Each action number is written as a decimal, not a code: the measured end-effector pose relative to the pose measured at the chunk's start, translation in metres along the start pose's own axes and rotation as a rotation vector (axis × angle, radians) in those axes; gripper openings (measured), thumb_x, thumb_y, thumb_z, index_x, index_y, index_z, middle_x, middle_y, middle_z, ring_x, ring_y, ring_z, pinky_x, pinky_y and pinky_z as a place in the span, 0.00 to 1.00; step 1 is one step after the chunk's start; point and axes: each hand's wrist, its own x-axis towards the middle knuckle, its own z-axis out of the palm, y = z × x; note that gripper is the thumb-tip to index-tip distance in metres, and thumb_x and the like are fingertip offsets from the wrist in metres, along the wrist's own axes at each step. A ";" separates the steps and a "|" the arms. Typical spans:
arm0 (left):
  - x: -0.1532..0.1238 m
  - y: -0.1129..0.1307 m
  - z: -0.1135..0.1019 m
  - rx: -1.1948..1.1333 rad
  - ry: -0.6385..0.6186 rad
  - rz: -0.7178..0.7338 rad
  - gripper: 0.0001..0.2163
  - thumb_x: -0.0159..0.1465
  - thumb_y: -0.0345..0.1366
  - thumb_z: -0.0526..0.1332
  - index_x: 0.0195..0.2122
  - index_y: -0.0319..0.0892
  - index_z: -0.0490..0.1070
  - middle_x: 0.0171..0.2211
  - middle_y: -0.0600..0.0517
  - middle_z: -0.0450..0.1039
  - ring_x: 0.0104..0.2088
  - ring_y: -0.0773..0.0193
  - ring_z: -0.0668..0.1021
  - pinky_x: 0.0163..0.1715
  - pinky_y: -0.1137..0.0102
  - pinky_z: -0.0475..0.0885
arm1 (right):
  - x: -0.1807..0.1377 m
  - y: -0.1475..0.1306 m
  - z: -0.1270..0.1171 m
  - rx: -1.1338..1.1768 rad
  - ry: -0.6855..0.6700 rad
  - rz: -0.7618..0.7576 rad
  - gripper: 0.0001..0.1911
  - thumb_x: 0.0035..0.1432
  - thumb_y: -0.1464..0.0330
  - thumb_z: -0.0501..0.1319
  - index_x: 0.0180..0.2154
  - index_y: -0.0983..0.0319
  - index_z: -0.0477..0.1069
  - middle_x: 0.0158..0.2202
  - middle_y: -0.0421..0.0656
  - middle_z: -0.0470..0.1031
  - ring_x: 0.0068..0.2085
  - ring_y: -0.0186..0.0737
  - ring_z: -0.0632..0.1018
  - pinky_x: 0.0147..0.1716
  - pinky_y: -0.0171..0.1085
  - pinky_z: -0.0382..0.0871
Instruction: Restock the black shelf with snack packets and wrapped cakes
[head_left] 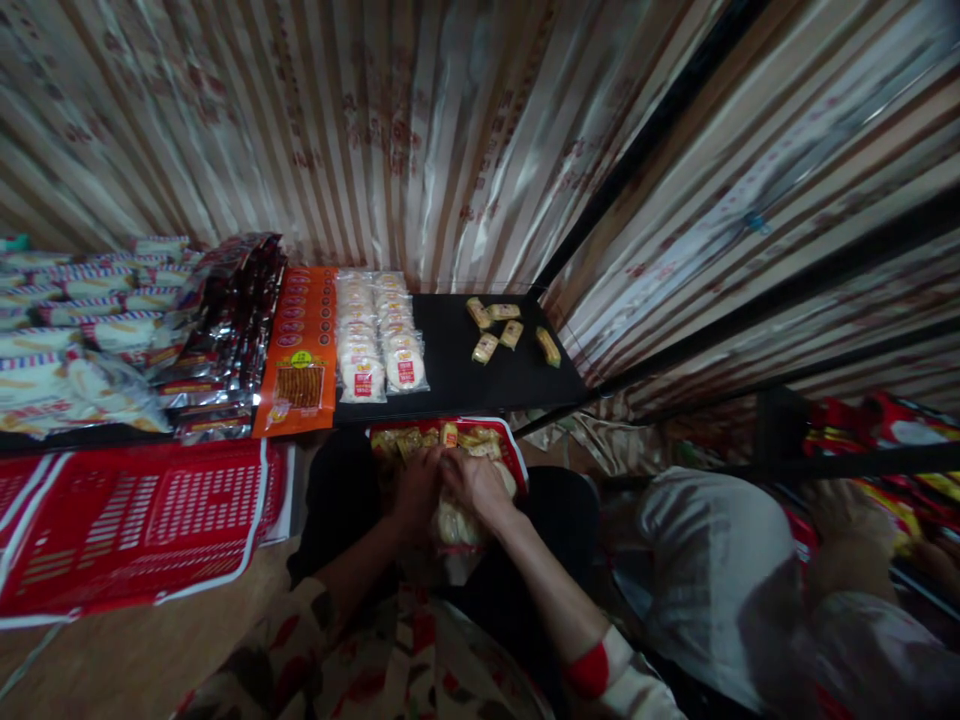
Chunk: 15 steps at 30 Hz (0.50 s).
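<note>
A red basket point(516, 447) with a white rim sits at my lap, filled with small yellow wrapped snacks point(409, 442) and pale round packaged crackers point(457, 525). My left hand point(420, 487) and my right hand point(478, 482) meet over its middle, fingers closed together. A small yellow snack packet point(449, 435) stands upright at their fingertips, and both hands appear to grip its lower end. Their fingers partly hide it. On the black shelf point(442, 385) ahead lie several more little yellow packets point(512, 333), loosely scattered.
Two rows of white round cracker packs point(362, 365), an orange snack bag point(298, 375), dark shiny packets point(232, 330) and white striped bags point(105, 330) line the shelf. Left is another red basket point(150, 520). Black metal bars point(637, 150) slant at right, where another person's knee point(720, 560) is close.
</note>
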 end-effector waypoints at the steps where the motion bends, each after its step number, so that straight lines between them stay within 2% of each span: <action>1: 0.001 -0.001 -0.005 -0.052 0.027 -0.027 0.18 0.60 0.23 0.50 0.50 0.40 0.65 0.47 0.44 0.70 0.48 0.61 0.73 0.48 0.61 0.69 | 0.001 -0.001 -0.002 0.061 0.012 -0.014 0.15 0.59 0.64 0.53 0.47 0.57 0.70 0.37 0.47 0.78 0.38 0.45 0.78 0.35 0.36 0.65; 5: 0.006 -0.004 -0.028 -0.198 0.126 -0.127 0.08 0.59 0.27 0.54 0.36 0.39 0.70 0.37 0.48 0.71 0.40 0.62 0.74 0.43 0.64 0.70 | 0.010 0.006 -0.008 0.356 0.083 -0.062 0.24 0.53 0.57 0.61 0.50 0.59 0.67 0.42 0.45 0.77 0.42 0.44 0.77 0.40 0.37 0.67; 7: 0.011 -0.005 -0.040 -0.266 0.152 -0.190 0.05 0.59 0.31 0.56 0.33 0.39 0.70 0.34 0.49 0.72 0.38 0.62 0.74 0.42 0.64 0.71 | 0.015 0.010 -0.011 0.493 0.082 -0.114 0.23 0.51 0.57 0.62 0.47 0.60 0.69 0.42 0.44 0.76 0.43 0.43 0.76 0.42 0.37 0.67; 10: 0.018 -0.004 -0.055 -0.491 0.126 -0.268 0.08 0.57 0.33 0.58 0.38 0.39 0.69 0.35 0.51 0.74 0.36 0.63 0.76 0.39 0.66 0.71 | 0.023 0.015 -0.012 0.710 0.041 -0.159 0.19 0.52 0.58 0.60 0.43 0.61 0.71 0.40 0.43 0.76 0.41 0.40 0.76 0.41 0.37 0.67; 15: 0.025 0.000 -0.073 -0.816 0.163 -0.367 0.15 0.54 0.36 0.61 0.43 0.38 0.67 0.35 0.50 0.76 0.34 0.64 0.77 0.35 0.69 0.72 | 0.033 0.012 -0.008 0.989 -0.006 -0.077 0.20 0.48 0.58 0.63 0.41 0.62 0.71 0.34 0.40 0.76 0.32 0.36 0.75 0.34 0.35 0.68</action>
